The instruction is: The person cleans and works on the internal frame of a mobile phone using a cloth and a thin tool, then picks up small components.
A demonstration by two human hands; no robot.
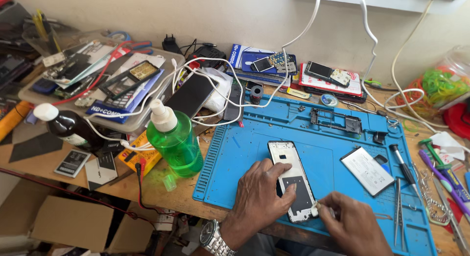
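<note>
- Blue work mat (pixel 245 158) on the bench, green bottle (pixel 175 141) just left of it.
- Phone frame (pixel 293 180) lies flat on mat, near front edge.
- Left hand (pixel 259 197) pins frame, fingers spread flat, gripping nothing.
- Right hand (pixel 350 224) pinches small white swab (pixel 316 206) against frame's lower corner.
- Battery (pixel 367 170) on mat, right of frame.

The left hand (pixel 262 195) lies palm-down, fingers spread and pressing; just right of it, the right hand (pixel 350 224) pinches its fingertips together.

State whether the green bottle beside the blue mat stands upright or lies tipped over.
Upright. The green bottle stands on its base on the wooden bench, left of the blue mat, with its white nozzle pointing up.
</note>
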